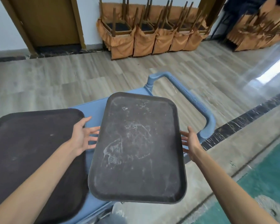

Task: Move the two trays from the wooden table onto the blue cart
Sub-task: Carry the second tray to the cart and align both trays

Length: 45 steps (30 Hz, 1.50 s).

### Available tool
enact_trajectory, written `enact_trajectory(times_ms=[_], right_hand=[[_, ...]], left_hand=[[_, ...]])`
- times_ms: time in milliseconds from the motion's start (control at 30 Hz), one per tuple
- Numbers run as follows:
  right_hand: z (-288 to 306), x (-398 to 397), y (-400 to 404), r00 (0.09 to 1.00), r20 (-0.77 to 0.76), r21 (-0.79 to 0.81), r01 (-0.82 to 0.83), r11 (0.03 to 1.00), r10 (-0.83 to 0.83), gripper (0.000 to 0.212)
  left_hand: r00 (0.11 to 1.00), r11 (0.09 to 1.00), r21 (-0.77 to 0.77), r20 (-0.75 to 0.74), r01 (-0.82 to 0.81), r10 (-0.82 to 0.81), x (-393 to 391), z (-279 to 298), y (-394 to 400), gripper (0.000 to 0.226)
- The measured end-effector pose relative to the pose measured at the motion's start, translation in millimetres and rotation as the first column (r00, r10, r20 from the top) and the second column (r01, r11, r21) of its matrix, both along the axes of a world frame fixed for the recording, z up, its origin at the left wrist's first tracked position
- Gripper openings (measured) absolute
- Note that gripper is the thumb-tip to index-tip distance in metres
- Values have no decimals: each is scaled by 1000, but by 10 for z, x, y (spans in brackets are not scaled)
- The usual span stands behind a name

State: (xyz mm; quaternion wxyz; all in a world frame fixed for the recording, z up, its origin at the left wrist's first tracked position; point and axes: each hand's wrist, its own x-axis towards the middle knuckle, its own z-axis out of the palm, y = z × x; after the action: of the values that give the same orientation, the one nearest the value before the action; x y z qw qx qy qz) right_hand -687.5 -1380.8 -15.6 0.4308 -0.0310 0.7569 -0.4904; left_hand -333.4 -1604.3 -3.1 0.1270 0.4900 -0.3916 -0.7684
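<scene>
Scuffed black rectangular plastic tray (137,147) lies on blue plastic cart (94,109), long axis pointing away from me, slightly tilted toward blue cart handle (191,99). Second dark rectangular tray (31,151) sits just beside, on left. My left hand (82,136) and right hand (191,143) flank scuffed tray, fingers spread, grasping nothing.
</scene>
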Motion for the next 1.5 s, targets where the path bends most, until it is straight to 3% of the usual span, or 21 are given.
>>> enact_trajectory(times_ms=[267,467,800,1100,1233,1300,1367,1500], right_hand=[[-5,-804,-1415,989,-40,61,-138,989,140,69],[-24,-1051,-2044,982,-28,52,-187,981,189,65],[-189,-1588,-2635,960,-23,-5,-281,960,281,71],[-494,-2021,-2604,949,-3,46,-315,948,316,72],[-526,-2135,-2656,936,-142,114,-308,944,323,55],[-534,-2137,-2692,866,-356,196,-300,934,353,46],[-526,-2078,-2703,741,-530,262,-321,910,413,43],[-505,-1789,-2663,480,-699,348,-420,838,531,45]], left_hand=[[995,993,58,23,-99,98,-627,-242,-879,79],[986,986,40,48,-165,163,-915,-249,-1326,78],[941,945,47,112,-325,318,-1267,-497,-1503,75],[939,939,85,117,-333,322,-1667,-704,-1447,70],[930,925,97,63,-367,362,-1754,-670,-1317,62],[919,918,64,63,-392,389,-1767,-616,-1252,55],[916,920,-15,78,-393,393,-1762,-546,-1186,48],[953,934,-272,130,-231,273,-1629,-459,-979,50]])
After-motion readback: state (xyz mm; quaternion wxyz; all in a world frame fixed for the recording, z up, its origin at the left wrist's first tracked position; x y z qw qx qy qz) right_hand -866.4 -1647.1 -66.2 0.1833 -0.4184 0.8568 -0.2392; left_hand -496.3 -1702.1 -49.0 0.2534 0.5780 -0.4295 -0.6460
